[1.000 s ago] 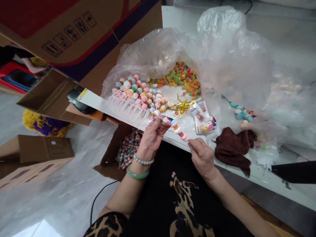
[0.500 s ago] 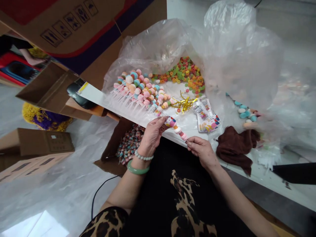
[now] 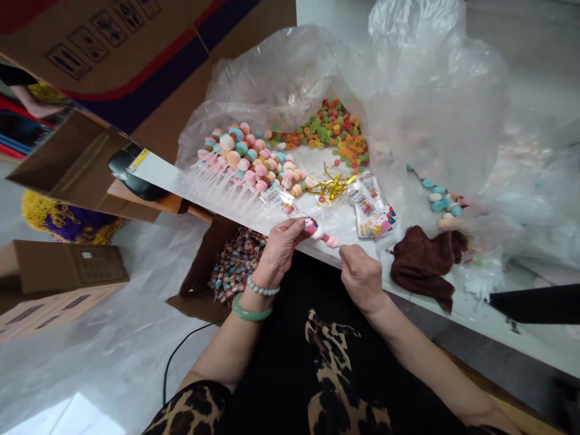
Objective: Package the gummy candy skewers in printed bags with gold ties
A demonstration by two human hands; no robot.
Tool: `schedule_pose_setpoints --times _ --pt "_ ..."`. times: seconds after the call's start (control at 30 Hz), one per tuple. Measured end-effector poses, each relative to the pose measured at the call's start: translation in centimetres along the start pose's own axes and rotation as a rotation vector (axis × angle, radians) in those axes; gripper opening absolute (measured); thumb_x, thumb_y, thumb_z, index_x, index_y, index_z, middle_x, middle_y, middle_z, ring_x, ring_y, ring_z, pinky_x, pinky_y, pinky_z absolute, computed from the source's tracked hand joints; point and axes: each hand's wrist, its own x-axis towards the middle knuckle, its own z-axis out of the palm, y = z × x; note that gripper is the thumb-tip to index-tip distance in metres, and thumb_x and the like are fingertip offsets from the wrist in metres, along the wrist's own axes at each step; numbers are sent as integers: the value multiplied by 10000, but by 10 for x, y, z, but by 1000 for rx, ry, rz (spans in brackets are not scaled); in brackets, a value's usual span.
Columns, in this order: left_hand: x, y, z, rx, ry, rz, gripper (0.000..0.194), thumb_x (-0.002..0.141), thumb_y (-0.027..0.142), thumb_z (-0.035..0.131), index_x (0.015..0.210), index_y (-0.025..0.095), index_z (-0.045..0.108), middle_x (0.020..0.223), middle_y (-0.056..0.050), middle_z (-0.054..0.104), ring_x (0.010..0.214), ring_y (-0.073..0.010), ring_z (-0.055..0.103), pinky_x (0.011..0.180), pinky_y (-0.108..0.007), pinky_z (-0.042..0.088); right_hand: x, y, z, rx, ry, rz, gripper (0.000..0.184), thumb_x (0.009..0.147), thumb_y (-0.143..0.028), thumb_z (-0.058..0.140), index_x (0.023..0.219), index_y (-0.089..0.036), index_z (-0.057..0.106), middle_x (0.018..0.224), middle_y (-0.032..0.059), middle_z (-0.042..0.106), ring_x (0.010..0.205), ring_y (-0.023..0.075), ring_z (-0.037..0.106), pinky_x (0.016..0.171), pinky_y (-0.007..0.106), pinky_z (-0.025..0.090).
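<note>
My left hand (image 3: 283, 244), wearing a bead bracelet and a green bangle, pinches the end of a small clear printed bag around a candy skewer (image 3: 328, 240) of pink, white and red pieces. Close to the skewer's lower right end, my right hand (image 3: 362, 275) is closed with its fingers curled in; whatever it holds is hidden. Past my left hand lies a pile of candy skewers on white sticks (image 3: 254, 160). Gold twist ties (image 3: 333, 186) and a stack of printed bags (image 3: 371, 208) lie on the white table beyond the held skewer.
Ring-shaped gummies (image 3: 335, 133) spill from a large clear plastic bag (image 3: 276, 72). A brown cloth (image 3: 426, 263) lies at right. Below the table's edge stands an open carton (image 3: 194, 290) of packed candies (image 3: 235, 266). A large carton (image 3: 149, 60) blocks the upper left.
My right hand has turned and curled from an extended fingertip pinch at the skewer's end into a closer fist. My left hand keeps its hold. The whole view has shifted slightly.
</note>
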Motion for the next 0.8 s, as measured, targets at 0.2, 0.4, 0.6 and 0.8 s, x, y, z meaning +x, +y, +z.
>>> schedule_pose_setpoints --times 0.2,0.4,0.6,0.8 --pt "-2 0 0 34 61 -39 414 570 487 854 694 114 724 689 -63 713 644 -156 647 730 -294 509 7 7 -1 -289 48 -218 251 895 -40 428 794 -185 606 662 34 566 640 167 479 610 301 301" --pt "-5 3 3 61 4 -13 404 619 475 836 708 97 722 718 -89 718 687 -166 669 780 -292 504 8 9 3 56 -81 -60 250 889 -78 413 831 -192 627 717 47 605 676 169 517 618 290 347" --pt "-1 -1 1 -16 -11 12 380 692 495 788 728 126 706 702 -43 688 654 -142 636 734 -285 509 16 0 8 1086 -464 698 125 792 -305 631 764 -186 603 609 -21 575 426 70 353 404 216 223" --pt "2 -3 -5 -13 -32 79 346 672 460 814 744 139 704 747 -29 688 704 -130 633 752 -259 501 24 7 0 1606 -705 1019 263 654 -246 783 771 -143 572 584 -50 564 358 -26 173 360 137 85"
